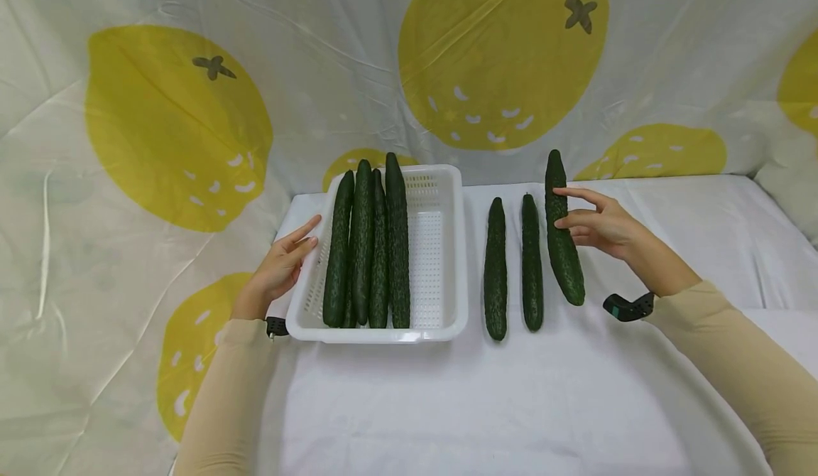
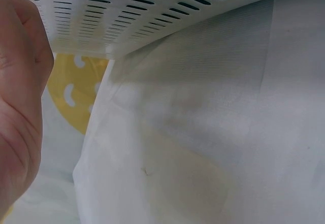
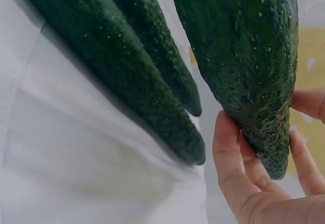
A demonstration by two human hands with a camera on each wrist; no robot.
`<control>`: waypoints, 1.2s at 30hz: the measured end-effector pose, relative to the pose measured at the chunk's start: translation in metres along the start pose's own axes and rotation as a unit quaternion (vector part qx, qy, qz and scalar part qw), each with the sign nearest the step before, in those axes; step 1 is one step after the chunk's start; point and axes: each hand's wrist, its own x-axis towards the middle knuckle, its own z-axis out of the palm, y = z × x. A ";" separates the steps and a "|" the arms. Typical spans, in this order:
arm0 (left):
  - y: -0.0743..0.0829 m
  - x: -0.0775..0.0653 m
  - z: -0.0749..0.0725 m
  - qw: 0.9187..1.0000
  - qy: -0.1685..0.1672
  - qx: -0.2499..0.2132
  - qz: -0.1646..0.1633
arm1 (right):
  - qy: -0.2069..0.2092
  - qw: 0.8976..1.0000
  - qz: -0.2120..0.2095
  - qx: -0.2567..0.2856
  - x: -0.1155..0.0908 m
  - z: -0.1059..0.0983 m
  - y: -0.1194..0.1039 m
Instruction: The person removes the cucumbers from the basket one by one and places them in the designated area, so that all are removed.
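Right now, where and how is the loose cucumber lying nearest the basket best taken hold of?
Probably from above, around the middle of that cucumber, pinching its two long sides. It is long and slim and lies flat on the cloth, with gaps toward the basket and the neighbouring cucumber, probably wide enough to reach into.

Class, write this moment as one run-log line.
left hand: at left rim of white basket | right hand: grips one cucumber | in basket: several cucumbers | on white cloth: two loose cucumbers
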 end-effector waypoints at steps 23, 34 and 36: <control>0.000 0.000 0.000 1.000 -0.002 -0.003 0.000 | 0.029 0.995 0.031 -0.094 -0.003 -0.013 0.021; 0.001 0.000 -0.001 1.000 0.003 -0.002 -0.007 | 0.021 0.993 0.033 -0.108 -0.003 -0.018 0.032; 0.001 0.000 -0.001 1.000 0.004 -0.002 -0.008 | 0.021 0.992 0.032 -0.117 -0.004 -0.018 0.033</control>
